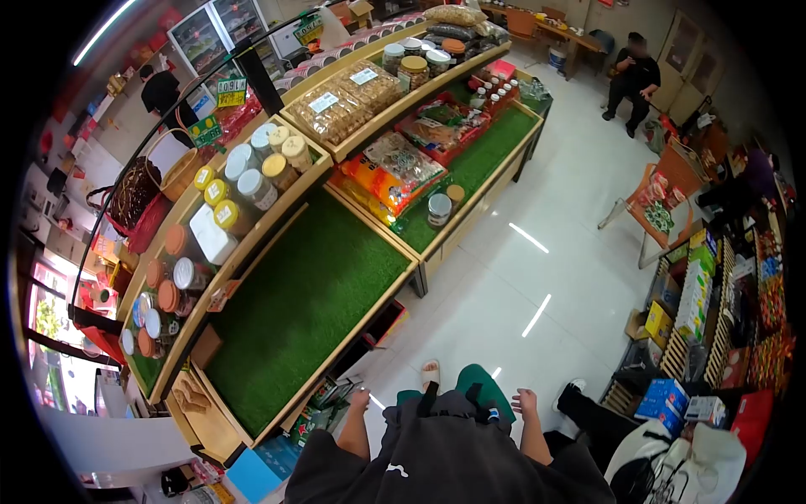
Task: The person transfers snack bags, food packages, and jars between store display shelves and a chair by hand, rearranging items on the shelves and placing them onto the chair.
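My left hand hangs beside my body with nothing seen in it, its fingers loosely apart. It is nearest to the wooden display stand, just short of its lower edge. On that stand a shelf section lined with green artificial turf lies in front of me. My right hand is held out at my other side over the floor, fingers loosely apart and holding nothing. Neither hand touches any goods.
Lidded jars line the upper shelf; bagged goods lie farther along. A chair and stacked boxes stand right. One person sits at the back. Beside me are another person's dark-clothed leg and a white bag.
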Tool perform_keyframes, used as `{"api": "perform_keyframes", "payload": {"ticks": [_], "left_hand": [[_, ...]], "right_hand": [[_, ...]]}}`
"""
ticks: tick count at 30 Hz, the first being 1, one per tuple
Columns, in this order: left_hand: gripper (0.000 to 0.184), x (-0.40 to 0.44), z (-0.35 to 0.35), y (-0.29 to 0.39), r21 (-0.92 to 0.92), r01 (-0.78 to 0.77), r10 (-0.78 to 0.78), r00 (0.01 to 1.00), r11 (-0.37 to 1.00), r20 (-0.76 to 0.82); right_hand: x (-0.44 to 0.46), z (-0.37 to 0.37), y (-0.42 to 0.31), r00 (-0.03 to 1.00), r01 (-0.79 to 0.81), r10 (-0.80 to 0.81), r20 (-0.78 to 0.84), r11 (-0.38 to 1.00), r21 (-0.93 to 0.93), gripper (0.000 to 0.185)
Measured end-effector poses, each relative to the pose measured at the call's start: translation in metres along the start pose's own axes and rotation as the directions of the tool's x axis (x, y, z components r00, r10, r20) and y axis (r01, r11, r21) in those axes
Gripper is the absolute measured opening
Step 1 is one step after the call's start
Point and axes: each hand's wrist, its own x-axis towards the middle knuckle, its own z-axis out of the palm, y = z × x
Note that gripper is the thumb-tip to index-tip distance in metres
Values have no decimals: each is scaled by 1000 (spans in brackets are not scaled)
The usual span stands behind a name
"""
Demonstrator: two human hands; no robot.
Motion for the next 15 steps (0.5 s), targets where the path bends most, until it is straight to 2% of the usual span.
{"api": "perform_keyframes", "payload": {"ticks": [1, 3, 5, 7, 10, 12, 14, 15], "left_hand": [[36, 8, 9, 22, -58, -79, 78, 997, 995, -18], [38, 21, 28, 82, -58, -123, 127, 990, 991, 69], [40, 29, 58, 139, -83, -324, 320, 946, 942, -60], [40, 22, 82, 206, -86, -340, 340, 940, 937, -15], [39, 18, 117, 285, -155, -261, 270, 962, 953, 40], [40, 17, 138, 332, -208, -216, 237, 968, 954, 78], [40, 23, 149, 364, -247, -158, 192, 974, 956, 117], [42, 36, 157, 381, -338, -145, 206, 966, 930, 153]], "right_hand": [[5, 2, -19, 999, 14, -15, -35, 999, -30, 36], [26, 6, -50, 1000, -1, 0, -12, 999, -48, 38], [58, 9, -72, 999, -36, 37, 12, 999, -32, 40], [89, 12, -100, 998, -59, 60, 25, 998, -11, 40], [139, 23, -152, 996, -71, 69, 48, 997, 22, 41], [174, 34, -194, 997, -60, 61, 41, 998, -30, 38], [193, 49, -245, 994, 5, 2, 111, 998, -63, 35], [204, 60, -273, 991, 38, -24, 134, 994, -100, 34]]}}
